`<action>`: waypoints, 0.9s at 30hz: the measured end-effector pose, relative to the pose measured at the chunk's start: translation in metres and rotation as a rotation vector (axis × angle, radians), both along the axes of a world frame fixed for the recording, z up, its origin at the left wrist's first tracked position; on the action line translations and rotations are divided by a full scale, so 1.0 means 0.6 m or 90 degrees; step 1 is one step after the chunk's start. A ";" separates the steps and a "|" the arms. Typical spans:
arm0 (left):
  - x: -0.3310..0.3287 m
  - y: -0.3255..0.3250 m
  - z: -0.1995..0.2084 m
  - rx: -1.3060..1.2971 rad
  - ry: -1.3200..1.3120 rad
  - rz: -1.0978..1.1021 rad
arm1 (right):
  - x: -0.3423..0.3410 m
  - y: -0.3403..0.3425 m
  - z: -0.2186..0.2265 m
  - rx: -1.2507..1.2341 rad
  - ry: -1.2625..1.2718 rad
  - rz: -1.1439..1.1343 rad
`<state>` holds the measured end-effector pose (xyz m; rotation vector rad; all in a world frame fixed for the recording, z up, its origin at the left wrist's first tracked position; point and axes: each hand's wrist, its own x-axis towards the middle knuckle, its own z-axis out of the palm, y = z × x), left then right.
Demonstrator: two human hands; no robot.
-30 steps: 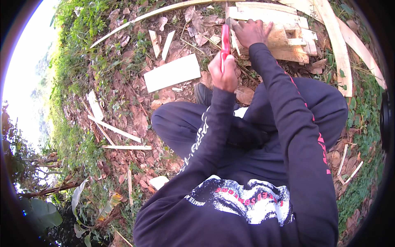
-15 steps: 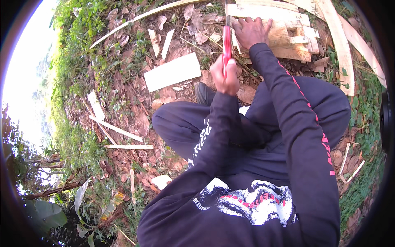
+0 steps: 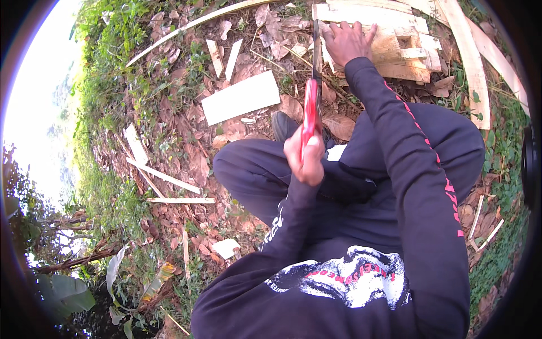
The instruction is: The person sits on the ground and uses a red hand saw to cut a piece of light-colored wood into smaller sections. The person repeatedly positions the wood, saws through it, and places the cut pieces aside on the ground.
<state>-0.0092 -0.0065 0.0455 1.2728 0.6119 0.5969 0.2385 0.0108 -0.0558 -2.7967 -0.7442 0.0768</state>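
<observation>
My left hand [image 3: 305,159] is wrapped round the red handle of a handsaw [image 3: 310,110], held above my crossed legs. The saw's narrow blade points away from me, its far part at the left end of a pale wooden board [image 3: 372,14]. On that board, close to the right of the blade, my right hand [image 3: 346,44] lies flat with its fingers spread. Under and beside it is a stack of rough wood pieces [image 3: 403,69], one with a square notch. The blade's contact with the wood is hard to make out.
Left of the saw lies a pale rectangular board [image 3: 241,97]. Two short offcuts [image 3: 232,59] are beyond it, and several thin strips [image 3: 164,176] lie farther left. Long planks [image 3: 467,62] stretch along the far right. Dry leaves [image 3: 339,125] and grass cover the ground.
My left hand has drawn the saw back toward my body, so more of the blade shows beyond the handle. My right hand stays spread on the board.
</observation>
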 end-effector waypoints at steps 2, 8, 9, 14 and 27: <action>0.074 0.046 -0.065 0.074 0.016 -0.035 | 0.002 0.002 0.005 0.021 -0.002 0.008; 0.060 0.061 -0.021 -0.002 0.026 -0.051 | 0.010 0.012 0.008 0.002 0.040 -0.026; 0.042 0.041 -0.004 0.028 0.043 -0.034 | 0.015 0.013 0.008 -0.003 0.028 -0.027; -0.075 -0.010 0.034 0.023 0.040 -0.043 | 0.017 0.006 -0.009 0.008 0.002 -0.024; 0.212 0.114 -0.042 0.137 0.017 -0.028 | 0.006 0.007 0.017 0.013 0.026 0.015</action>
